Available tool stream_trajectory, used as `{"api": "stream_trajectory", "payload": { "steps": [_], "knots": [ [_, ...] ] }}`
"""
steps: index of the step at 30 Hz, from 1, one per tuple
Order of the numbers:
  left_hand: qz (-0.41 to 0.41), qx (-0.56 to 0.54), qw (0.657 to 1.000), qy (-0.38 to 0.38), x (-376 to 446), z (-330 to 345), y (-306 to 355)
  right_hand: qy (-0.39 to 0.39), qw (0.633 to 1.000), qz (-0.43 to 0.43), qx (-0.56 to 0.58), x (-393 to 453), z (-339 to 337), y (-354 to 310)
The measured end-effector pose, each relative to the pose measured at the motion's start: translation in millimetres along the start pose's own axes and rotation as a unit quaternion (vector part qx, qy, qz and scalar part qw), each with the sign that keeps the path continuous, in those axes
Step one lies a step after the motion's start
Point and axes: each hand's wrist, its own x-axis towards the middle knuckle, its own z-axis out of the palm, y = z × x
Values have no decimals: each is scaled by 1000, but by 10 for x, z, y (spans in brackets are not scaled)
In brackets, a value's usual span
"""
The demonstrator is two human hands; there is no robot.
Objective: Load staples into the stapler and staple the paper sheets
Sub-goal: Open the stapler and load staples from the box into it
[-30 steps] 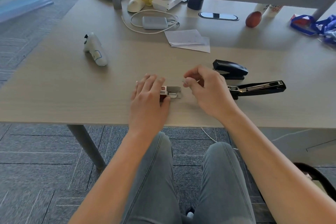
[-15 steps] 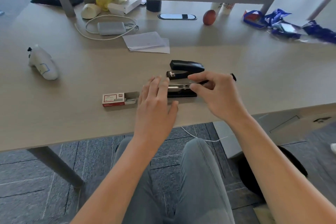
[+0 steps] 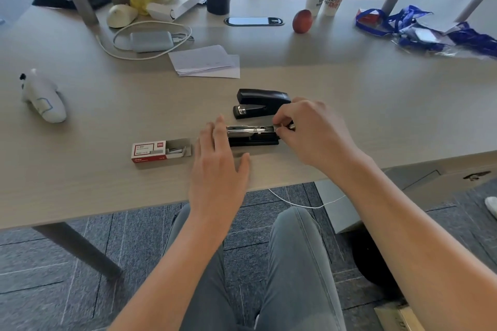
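One box: staple box (image 3: 161, 152), flap open, staple strips inside, on table (image 3: 107, 183).
Left hand (image 3: 217, 161): fingers spread flat, steadying opened stapler (image 3: 252, 136).
Right hand (image 3: 309, 129): fingers pinched at its rear end.

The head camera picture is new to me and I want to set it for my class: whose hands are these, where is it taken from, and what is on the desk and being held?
No machine is here. A person wears a camera on the head, so you look down along their own arms at a wooden desk, with their knees below.

The left hand is spread flat on the desk, holding nothing, at the end of an opened stapler whose metal staple channel faces up. The right hand pinches its fingers together at the channel's other end; whether they hold staples is too small to tell.

Left of the hands lies an open staple box. Behind is a second, closed black stapler, and further back some paper sheets. A white controller, a charger with cable and a red ball lie around.
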Motion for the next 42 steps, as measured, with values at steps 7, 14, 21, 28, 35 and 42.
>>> {"api": "stream_trajectory", "payload": {
  "steps": [7, 14, 21, 28, 35, 42],
  "knots": [
    [16, 23, 1000, 11, -8, 40, -32, -14, 1000, 15, -10, 56, -4, -35],
    [17, 29, 999, 9, -13, 39, -36, -25, 1000, 17, 1, 93, 6, -68],
    [16, 27, 999, 7, -18, 25, -31, -26, 999, 26, 14, 102, -2, -112],
    [16, 20, 1000, 5, -21, 0, -22, -21, 1000, -7, -13, 74, 39, -223],
    [-2, -9, 1000, -5, -26, -34, -34, 17, 999, -27, -24, -59, 74, -240],
    [-19, -48, 999, -2, -34, -60, -43, 45, 999, 7, -4, -174, 113, -177]
  ]
}}
